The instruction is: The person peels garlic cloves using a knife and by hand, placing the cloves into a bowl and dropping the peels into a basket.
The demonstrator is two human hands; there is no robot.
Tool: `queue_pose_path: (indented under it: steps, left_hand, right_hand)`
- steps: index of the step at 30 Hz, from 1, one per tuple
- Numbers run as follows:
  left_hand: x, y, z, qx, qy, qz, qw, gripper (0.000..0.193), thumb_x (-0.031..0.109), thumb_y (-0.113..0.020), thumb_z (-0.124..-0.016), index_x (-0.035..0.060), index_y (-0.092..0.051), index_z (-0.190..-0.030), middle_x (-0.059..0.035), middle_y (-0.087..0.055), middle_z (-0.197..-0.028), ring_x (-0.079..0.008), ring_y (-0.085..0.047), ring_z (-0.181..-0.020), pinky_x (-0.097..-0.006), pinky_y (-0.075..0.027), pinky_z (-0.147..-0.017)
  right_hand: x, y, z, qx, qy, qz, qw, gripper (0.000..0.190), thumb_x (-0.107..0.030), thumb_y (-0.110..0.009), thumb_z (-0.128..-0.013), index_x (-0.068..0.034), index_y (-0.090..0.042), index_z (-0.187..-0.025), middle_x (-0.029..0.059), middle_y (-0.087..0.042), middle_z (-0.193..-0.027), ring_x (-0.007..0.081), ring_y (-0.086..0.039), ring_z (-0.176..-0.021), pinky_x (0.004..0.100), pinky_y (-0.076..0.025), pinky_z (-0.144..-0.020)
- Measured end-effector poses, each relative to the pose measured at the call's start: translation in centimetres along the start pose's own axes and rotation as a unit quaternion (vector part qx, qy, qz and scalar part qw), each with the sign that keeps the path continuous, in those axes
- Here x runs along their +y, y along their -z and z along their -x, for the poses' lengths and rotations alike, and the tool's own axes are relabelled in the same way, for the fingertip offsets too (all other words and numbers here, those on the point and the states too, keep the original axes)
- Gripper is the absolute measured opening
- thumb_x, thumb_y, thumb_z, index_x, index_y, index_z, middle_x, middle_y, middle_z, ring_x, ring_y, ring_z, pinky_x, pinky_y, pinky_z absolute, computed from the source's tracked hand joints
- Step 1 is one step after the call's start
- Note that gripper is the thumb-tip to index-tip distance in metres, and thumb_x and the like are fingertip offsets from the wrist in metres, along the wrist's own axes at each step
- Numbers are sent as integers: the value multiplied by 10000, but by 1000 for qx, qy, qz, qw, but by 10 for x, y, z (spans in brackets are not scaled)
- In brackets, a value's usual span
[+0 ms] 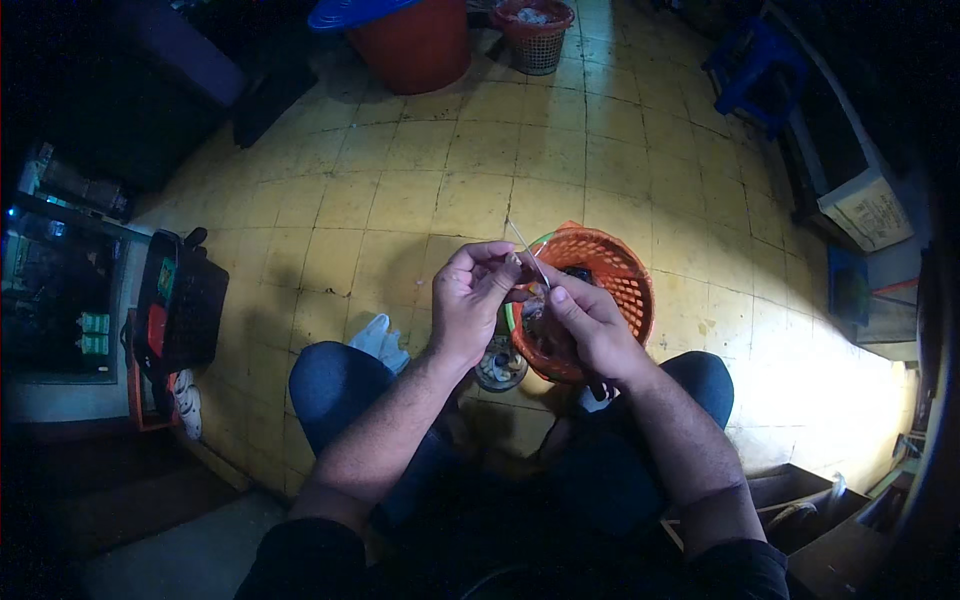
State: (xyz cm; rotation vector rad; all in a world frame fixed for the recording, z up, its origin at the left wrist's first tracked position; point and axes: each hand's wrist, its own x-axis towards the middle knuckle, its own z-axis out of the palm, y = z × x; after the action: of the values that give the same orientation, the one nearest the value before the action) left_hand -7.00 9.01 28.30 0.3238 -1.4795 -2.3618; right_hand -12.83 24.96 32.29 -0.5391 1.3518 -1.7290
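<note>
My left hand (480, 289) pinches a small pale piece (513, 259) between thumb and fingertips; its kind is too small to tell, perhaps a peeled clove. Close beside it, my right hand (589, 311) holds a thin knife (529, 253) whose narrow blade points up and to the left. Both hands are above an orange plastic basket (634, 281) with perforated walls, standing on the floor between my knees. Dark contents lie in the basket, partly hidden by my right hand. A small round bowl (501, 366) with several pale pieces stands to the basket's left.
A whitish plastic bag (380, 341) lies by my left knee. Ahead stand a large red tub (412, 49) with a blue lid and a small waste basket (532, 37). A blue stool (757, 71) is at the upper right, a black crate (187, 300) at the left, and wooden boxes (795, 499) at the lower right.
</note>
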Motion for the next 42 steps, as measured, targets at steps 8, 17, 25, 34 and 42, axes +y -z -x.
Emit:
queue_pose_path:
  steps: [8,17,25,34,42]
  left_hand:
    - [10,-8,7,-43,-11,45,998,188,-17,-584,-888,-20,-579,-1076,-82,-637,-951,-127,-640,-855,-269,-560,-770]
    - [17,-5,14,-95,65,30,993,265,65,-671,-841,-19,-563,-1067,-87,-628,-943,-145,-624,-836,-257,-525,-700]
    - [23,2,13,-132,32,-58,989,176,72,-651,-865,-23,-581,-996,-84,-639,-879,-128,-615,-726,-249,-507,-622]
    - [24,2,8,-143,12,-113,983,122,42,-634,-874,-8,-628,-985,-53,-666,-857,-97,-628,-785,-242,-521,-710]
    - [25,-4,9,-145,183,207,950,235,61,-605,-896,20,-546,-1120,-88,-629,-1005,-145,-635,-890,-265,-548,-751]
  right_hand:
    - [1,13,3,-8,210,401,892,538,-176,-497,-934,-12,-328,-1419,198,-620,-883,300,-635,-818,375,-496,-776]
    - [-6,11,5,39,280,472,835,569,-159,-526,-904,-27,-323,-1419,199,-627,-836,337,-640,-761,402,-520,-715]
    - [-8,13,6,25,280,442,852,509,-122,-567,-879,-14,-429,-1357,186,-631,-788,313,-649,-739,390,-526,-696]
    - [6,4,3,63,279,367,885,392,-102,-548,-917,30,-507,-1283,194,-668,-981,260,-669,-873,330,-516,-796]
    - [6,3,5,54,135,149,978,367,-155,-495,-974,26,-501,-1293,116,-612,-1194,150,-550,-1108,291,-422,-958]
